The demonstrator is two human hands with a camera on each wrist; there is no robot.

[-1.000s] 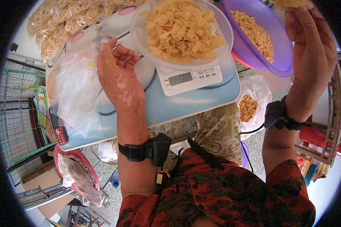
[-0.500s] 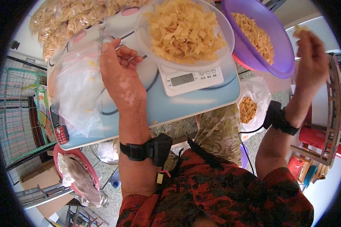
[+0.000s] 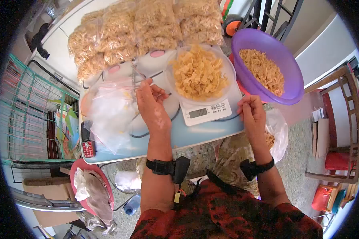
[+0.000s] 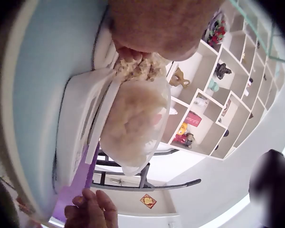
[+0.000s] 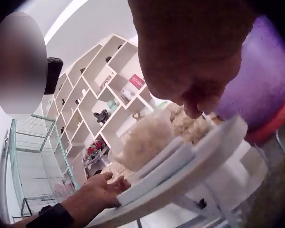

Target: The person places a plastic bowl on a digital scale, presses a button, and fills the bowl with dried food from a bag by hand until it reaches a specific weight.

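In the head view my left hand [image 3: 152, 104] rests by the plastic zip bags [image 3: 109, 113], fingers loosely bent, with nothing gripped. A white digital scale [image 3: 207, 114] stands to its right, digits showing on its display. On the scale sits a translucent bowl [image 3: 230, 81] heaped with flat yellow chips [image 3: 199, 73]. My right hand [image 3: 253, 117] is at the table's right edge, just right of the scale, its fingers loosely curled and no chip visible in them. The right wrist view shows this hand [image 5: 194, 80] from behind, above the table edge.
Filled clear bags of chips [image 3: 119, 32] are stacked along the table's back. A purple basin [image 3: 295, 89] of chips stands at the right, with an open plastic bag [image 3: 279, 133] below it. A red phone [image 3: 88, 148] lies at the table's left corner.
My right hand has come down and left from beyond the purple basin to the table edge; the chip it held no longer shows. The left hand keeps its pose. The head view has shifted.
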